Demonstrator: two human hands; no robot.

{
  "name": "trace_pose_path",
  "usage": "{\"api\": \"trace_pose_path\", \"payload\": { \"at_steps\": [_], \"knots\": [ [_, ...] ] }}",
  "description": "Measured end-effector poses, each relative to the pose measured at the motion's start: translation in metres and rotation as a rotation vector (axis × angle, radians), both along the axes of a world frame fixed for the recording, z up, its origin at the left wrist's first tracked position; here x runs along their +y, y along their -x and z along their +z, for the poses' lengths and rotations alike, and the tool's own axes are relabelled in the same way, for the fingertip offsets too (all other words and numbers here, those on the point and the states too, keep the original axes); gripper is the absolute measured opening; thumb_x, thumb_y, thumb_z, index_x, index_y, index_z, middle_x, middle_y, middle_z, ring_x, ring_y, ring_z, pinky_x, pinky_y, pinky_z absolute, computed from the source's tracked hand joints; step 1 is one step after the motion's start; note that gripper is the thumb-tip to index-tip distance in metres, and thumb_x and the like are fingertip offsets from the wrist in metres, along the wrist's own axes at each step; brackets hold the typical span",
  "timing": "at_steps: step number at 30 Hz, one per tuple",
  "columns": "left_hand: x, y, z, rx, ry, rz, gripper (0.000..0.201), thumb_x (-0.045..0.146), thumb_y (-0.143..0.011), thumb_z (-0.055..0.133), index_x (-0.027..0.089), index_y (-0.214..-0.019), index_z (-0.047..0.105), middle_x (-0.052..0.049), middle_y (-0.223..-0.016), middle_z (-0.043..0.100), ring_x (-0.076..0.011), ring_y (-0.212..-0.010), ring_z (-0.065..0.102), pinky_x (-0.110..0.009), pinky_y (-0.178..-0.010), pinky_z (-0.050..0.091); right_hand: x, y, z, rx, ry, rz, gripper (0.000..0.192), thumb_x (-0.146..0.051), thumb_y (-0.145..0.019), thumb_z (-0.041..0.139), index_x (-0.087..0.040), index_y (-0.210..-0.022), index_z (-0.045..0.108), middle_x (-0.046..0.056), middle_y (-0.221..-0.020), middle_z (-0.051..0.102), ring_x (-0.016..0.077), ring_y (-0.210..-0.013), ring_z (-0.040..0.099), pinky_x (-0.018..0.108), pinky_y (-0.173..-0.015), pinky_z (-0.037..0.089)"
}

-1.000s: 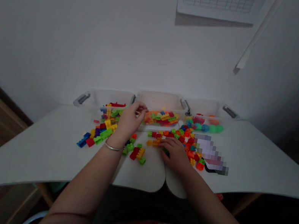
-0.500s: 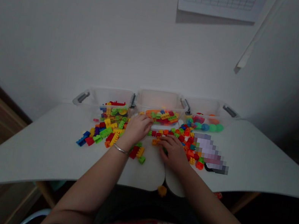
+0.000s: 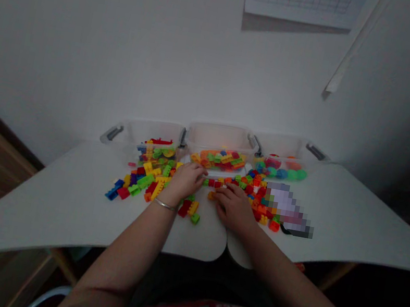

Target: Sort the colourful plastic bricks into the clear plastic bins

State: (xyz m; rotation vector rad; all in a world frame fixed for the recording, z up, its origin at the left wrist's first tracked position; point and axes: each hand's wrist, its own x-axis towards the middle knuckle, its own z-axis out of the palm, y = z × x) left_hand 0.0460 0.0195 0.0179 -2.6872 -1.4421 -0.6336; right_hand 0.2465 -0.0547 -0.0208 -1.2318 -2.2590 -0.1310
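My left hand point(image 3: 186, 179), with a bracelet on its wrist, is closed over the middle of the table, just in front of the middle bin. Its fingertips are bent down beside a row of small bricks point(image 3: 217, 184); whatever they pinch is hidden. My right hand point(image 3: 235, 209) is to the right, palm down, its fingers bent onto an orange toy building brick point(image 3: 211, 195) that shows at the fingertips. Loose bricks point(image 3: 145, 181) in several colours lie left of my left hand, and more bricks point(image 3: 257, 205) lie beyond and beside my right hand.
Three clear plastic bins stand against the wall: the left bin point(image 3: 154, 128) and middle bin point(image 3: 219, 132) hold bricks, the right bin point(image 3: 280, 141) holds balls. A pixelated phone-like object point(image 3: 288, 210) lies at the right. The white table point(image 3: 77, 205) has a notched front edge.
My left hand has lowered slightly, uncovering an orange piece by the middle bin. My right hand has shifted a little left with the orange brick. A yellow-orange piece at the table's front notch is out of sight.
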Motion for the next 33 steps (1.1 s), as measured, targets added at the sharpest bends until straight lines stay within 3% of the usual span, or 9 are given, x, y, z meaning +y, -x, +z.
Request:
{"api": "trace_pose_path", "payload": {
  "at_steps": [4,8,12,18,26,30,33],
  "knots": [
    [-0.009,-0.001,0.015,0.002,0.014,0.003,0.025,0.024,-0.090,0.056,0.019,-0.111,0.068,-0.010,-0.114,0.068,-0.0236,-0.109,0.061,-0.039,-0.099,0.047,0.001,0.000,-0.001,0.008,-0.032,-0.011,0.023,-0.018,-0.090,0.058,-0.020,-0.106,0.074,0.007,-0.115,0.072,0.0307,-0.120,0.053,0.051,-0.108,0.041],
    [-0.021,-0.005,0.023,0.014,0.036,-0.082,0.024,0.028,-0.090,0.059,0.019,-0.111,0.068,-0.010,-0.112,0.068,-0.0230,-0.108,0.061,-0.038,-0.098,0.047,0.001,0.000,-0.001,0.014,-0.055,-0.025,0.022,-0.017,-0.089,0.057,-0.019,-0.106,0.073,0.007,-0.113,0.072,0.0299,-0.118,0.054,0.050,-0.108,0.041],
    [-0.026,-0.005,0.015,0.082,0.069,-0.173,0.023,0.030,-0.087,0.065,0.023,-0.108,0.070,-0.006,-0.111,0.067,-0.0218,-0.108,0.059,-0.036,-0.099,0.046,0.001,0.001,0.000,0.037,-0.045,-0.091,0.025,-0.017,-0.090,0.054,-0.017,-0.109,0.070,0.010,-0.110,0.073,0.0302,-0.117,0.054,0.049,-0.108,0.041],
    [-0.026,-0.005,0.001,0.136,0.083,-0.163,0.021,0.031,-0.085,0.067,0.024,-0.104,0.072,-0.006,-0.106,0.067,-0.0224,-0.105,0.058,-0.037,-0.098,0.045,0.005,0.002,-0.002,0.070,-0.004,-0.126,0.025,-0.019,-0.089,0.056,-0.020,-0.111,0.068,0.009,-0.107,0.073,0.0294,-0.118,0.055,0.049,-0.105,0.043],
    [-0.026,-0.003,0.002,0.154,0.060,-0.106,0.018,0.027,-0.084,0.066,0.019,-0.099,0.071,-0.008,-0.101,0.070,-0.0245,-0.100,0.060,-0.038,-0.092,0.048,0.006,0.002,0.000,0.127,-0.027,-0.090,0.023,-0.018,-0.090,0.053,-0.020,-0.107,0.068,0.010,-0.106,0.072,0.0295,-0.115,0.056,0.050,-0.104,0.043],
    [-0.025,0.006,0.002,0.088,0.123,-0.073,0.018,0.025,-0.084,0.065,0.019,-0.100,0.071,-0.009,-0.102,0.072,-0.0239,-0.099,0.063,-0.037,-0.092,0.049,0.007,0.003,0.000,0.230,-0.067,-0.052,0.026,-0.017,-0.085,0.055,-0.022,-0.109,0.065,0.010,-0.108,0.070,0.0287,-0.112,0.059,0.052,-0.105,0.042],
    [-0.024,0.012,0.000,0.033,0.171,-0.087,0.019,0.025,-0.085,0.064,0.020,-0.101,0.072,-0.008,-0.102,0.073,-0.0228,-0.098,0.065,-0.036,-0.091,0.049,0.008,0.002,0.002,0.355,-0.046,-0.026,0.029,-0.017,-0.080,0.055,-0.021,-0.108,0.062,0.011,-0.105,0.067,0.0266,-0.102,0.062,0.048,-0.097,0.049]
  ]
}}
